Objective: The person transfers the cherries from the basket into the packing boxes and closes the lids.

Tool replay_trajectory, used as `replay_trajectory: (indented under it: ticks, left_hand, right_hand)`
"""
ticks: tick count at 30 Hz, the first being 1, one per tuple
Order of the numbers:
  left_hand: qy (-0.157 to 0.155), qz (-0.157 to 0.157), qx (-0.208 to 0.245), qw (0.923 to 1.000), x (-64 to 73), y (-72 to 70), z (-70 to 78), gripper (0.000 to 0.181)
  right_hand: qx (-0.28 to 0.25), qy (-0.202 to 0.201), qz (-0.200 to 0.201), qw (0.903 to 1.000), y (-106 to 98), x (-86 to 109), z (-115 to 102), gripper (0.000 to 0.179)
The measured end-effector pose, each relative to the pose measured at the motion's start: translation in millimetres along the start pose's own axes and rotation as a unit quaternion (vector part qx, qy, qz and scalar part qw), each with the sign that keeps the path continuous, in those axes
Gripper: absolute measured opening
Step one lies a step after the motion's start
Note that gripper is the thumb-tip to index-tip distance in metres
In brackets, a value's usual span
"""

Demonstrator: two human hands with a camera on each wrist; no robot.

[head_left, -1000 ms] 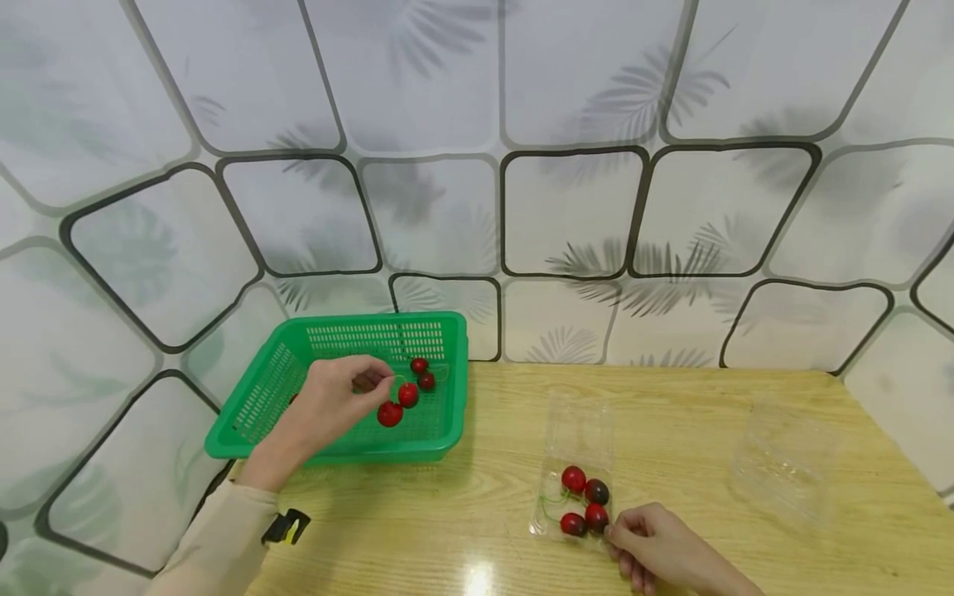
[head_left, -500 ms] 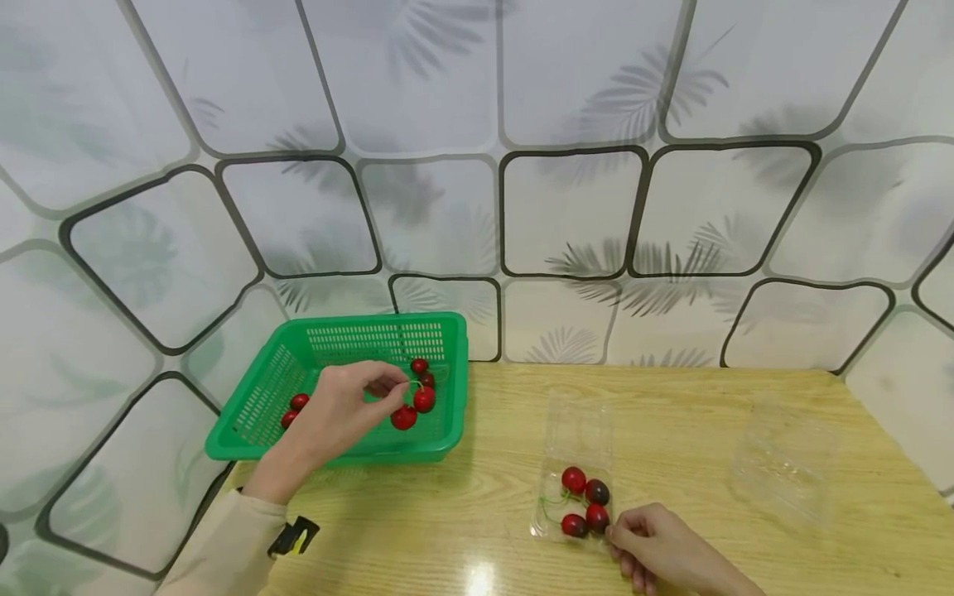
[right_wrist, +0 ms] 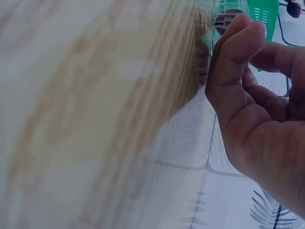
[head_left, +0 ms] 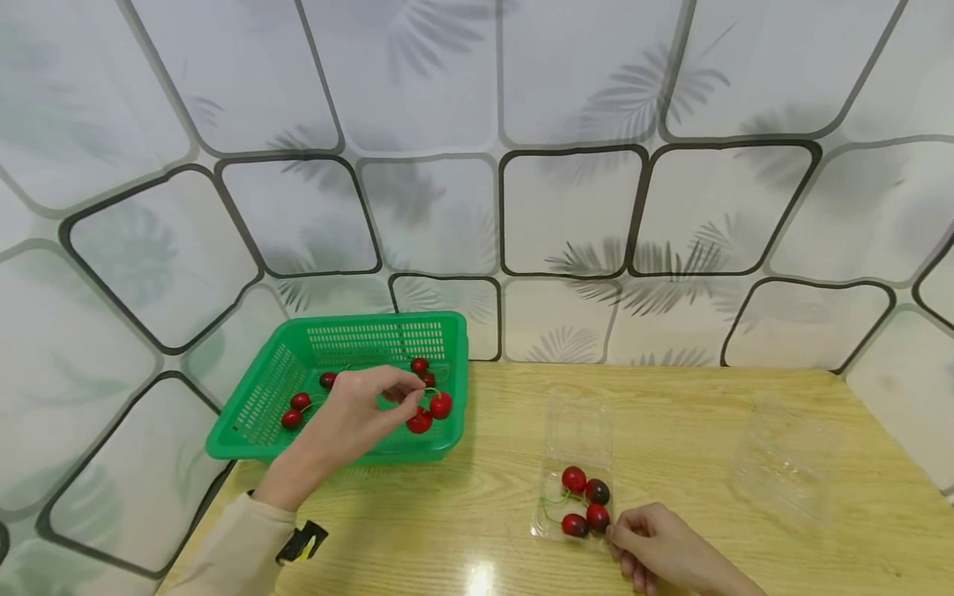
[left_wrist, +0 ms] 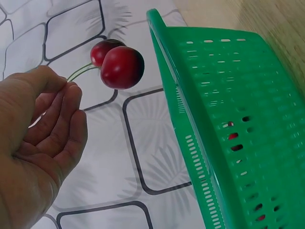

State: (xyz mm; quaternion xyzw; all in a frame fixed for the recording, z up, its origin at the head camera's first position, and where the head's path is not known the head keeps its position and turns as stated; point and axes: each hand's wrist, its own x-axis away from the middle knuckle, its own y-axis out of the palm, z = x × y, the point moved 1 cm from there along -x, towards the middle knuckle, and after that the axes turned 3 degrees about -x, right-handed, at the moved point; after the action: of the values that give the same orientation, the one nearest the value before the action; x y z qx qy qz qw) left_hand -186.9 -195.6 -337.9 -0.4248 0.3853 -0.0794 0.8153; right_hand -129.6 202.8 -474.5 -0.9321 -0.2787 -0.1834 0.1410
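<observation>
My left hand (head_left: 365, 414) pinches the thin green stems of a pair of red cherries (left_wrist: 122, 67), which hang over the right part of a green plastic basket (head_left: 456, 381). Other cherries (head_left: 292, 420) lie inside that basket, some partly behind the hand. With thumb and forefinger my right hand (head_left: 659, 542) holds the near right corner of a clear plastic box (head_left: 579, 430), whose lid is folded back. Several dark red cherries (head_left: 574, 479) with green stems sit in the box's near half. In the right wrist view the right hand's fingers are curled at the box edge.
A second clear plastic container (head_left: 782, 463) stands on the right of the wooden table (head_left: 492, 439). Behind the table rises a patterned wall covering (head_left: 566, 215). The green basket stands close to it at the back left.
The left hand has moved right with the pair of cherries, toward the basket's right wall. More cherries in the basket's left part have come into view. The right hand and box stay in place.
</observation>
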Motion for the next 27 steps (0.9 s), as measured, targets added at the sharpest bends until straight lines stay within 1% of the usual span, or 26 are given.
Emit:
replay_trajectory:
  ticks: [4, 7, 14, 22, 27]
  left_hand:
    - [0.012, 0.004, 0.003, 0.9999, -1.1, 2.3, 4.2, 0.011]
    - [0.02, -0.001, 0.011, 0.9997, -2.1, 4.7, 7.6, 0.011]
    - [0.003, -0.029, 0.033, 0.999, -2.9, 9.0, 19.3, 0.009]
    - [0.009, -0.053, 0.05, 0.9973, -1.9, 17.3, 26.4, 0.008]
    - [0.013, -0.058, 0.055, 0.9967, -2.8, 21.0, 30.6, 0.009]
  right_hand:
    - [-0.002, -0.003, -0.003, 1.0, 0, 0.9, -1, 0.03]
    - [-0.003, -0.004, -0.004, 1.0, 0, 1.3, -2, 0.031]
    - [-0.001, 0.0, -0.003, 1.0, 1, 1.5, -1, 0.03]
    - [0.004, 0.007, 0.004, 1.0, 0, -0.4, 1, 0.03]
    - [0.007, 0.011, 0.007, 0.9999, 0, -0.4, 0, 0.029]
